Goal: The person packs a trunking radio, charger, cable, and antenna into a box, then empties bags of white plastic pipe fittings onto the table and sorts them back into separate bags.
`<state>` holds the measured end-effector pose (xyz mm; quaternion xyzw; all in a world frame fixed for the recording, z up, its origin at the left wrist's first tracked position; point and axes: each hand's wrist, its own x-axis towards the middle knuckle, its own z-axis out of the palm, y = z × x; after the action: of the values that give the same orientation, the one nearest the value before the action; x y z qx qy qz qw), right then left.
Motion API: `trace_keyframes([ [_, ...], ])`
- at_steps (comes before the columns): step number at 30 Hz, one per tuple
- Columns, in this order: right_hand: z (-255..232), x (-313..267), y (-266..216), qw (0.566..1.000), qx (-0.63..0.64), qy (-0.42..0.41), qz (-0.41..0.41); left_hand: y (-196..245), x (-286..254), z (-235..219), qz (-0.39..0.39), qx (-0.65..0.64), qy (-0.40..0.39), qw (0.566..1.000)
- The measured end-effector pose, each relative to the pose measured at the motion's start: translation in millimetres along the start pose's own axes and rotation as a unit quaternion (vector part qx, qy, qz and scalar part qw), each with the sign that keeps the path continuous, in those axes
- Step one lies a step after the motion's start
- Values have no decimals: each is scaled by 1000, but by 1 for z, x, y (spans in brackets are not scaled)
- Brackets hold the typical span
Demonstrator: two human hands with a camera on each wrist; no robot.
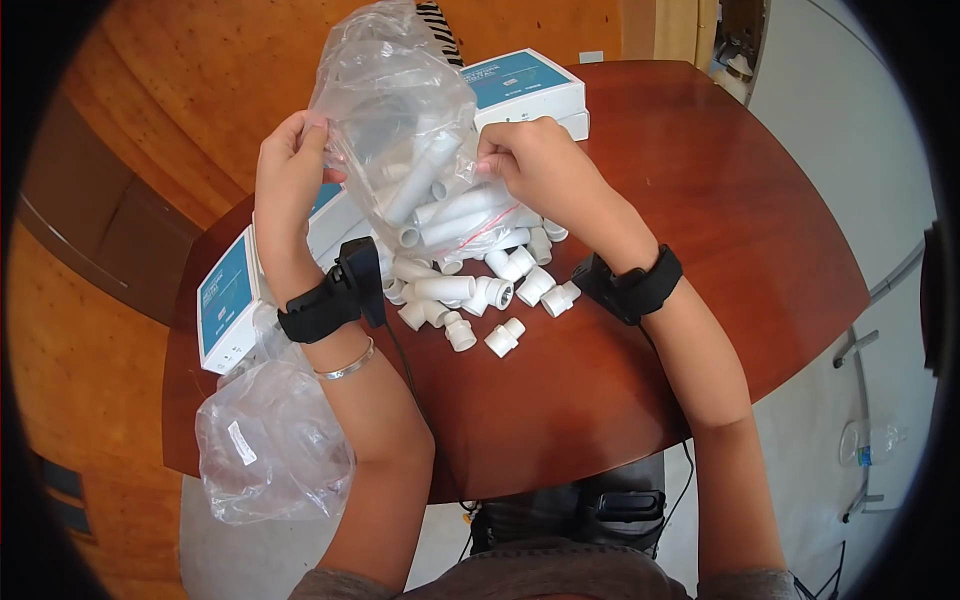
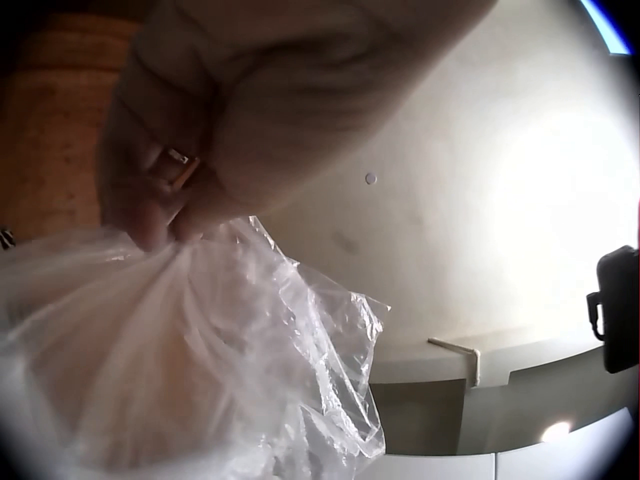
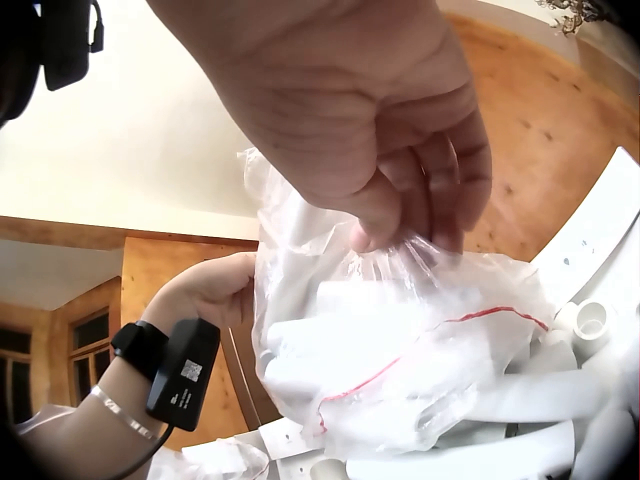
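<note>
Head view shows a round wooden table (image 1: 720, 230) with bare room toward its right edge and near rim; 2 boxes (image 1: 525, 85) crowd the far side, another box (image 1: 225, 300) and an empty crumpled bag (image 1: 265, 440) the left edge; white pipe fittings (image 1: 470, 290) lie heaped mid-table beneath a clear plastic bag (image 1: 395, 110) held upended above them; left hand (image 1: 290, 165) and right hand (image 1: 525, 160), both raised, each pinch a side of it.
</note>
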<state>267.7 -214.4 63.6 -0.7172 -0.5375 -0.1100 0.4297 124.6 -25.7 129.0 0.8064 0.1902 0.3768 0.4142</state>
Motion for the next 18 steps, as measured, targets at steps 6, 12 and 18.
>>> trace_keyframes([
  [6,15,-2,12,997,60,27,-39,-1,-5,12,-20,-72,-122,990],
  [12,7,0,6,995,99,-26,8,-11,-4,25,74,76,-254,961],
  [18,-12,1,5,974,173,-121,85,-14,7,39,50,111,-118,985],
])
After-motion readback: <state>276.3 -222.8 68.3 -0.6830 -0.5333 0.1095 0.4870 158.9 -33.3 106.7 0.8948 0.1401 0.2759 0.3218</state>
